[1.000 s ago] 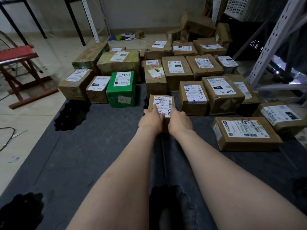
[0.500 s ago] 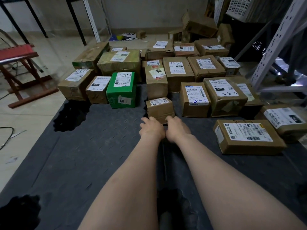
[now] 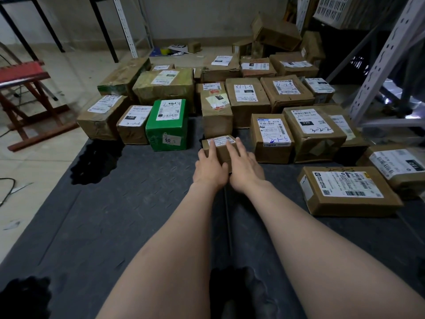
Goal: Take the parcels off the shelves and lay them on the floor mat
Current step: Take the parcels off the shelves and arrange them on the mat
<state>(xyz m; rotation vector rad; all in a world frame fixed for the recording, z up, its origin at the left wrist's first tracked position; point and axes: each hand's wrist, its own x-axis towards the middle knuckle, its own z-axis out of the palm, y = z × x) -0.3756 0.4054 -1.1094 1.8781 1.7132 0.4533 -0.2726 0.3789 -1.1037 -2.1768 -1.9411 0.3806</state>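
A small brown parcel (image 3: 221, 143) with a white label lies on the dark grey floor mat (image 3: 115, 215), just in front of a taller brown parcel (image 3: 216, 120). My left hand (image 3: 210, 169) rests on its left and near side, fingers stretched over the top. My right hand (image 3: 243, 168) lies on its right side with straight fingers reaching the top edge. Neither hand curls round it. Many more labelled parcels stand in rows behind and to the right, among them a green box (image 3: 167, 132).
A flat wide parcel (image 3: 345, 189) lies on the mat to my right. White perforated shelf uprights (image 3: 379, 65) rise at the right, with a white crate (image 3: 340, 10) above. A red stool (image 3: 25, 72) stands on the tiled floor at left, near a cable (image 3: 7, 187).
A second ago both hands held the small parcel tilted up. It was then set flat on the mat and let go; now both hands lie on it again, farther forward.
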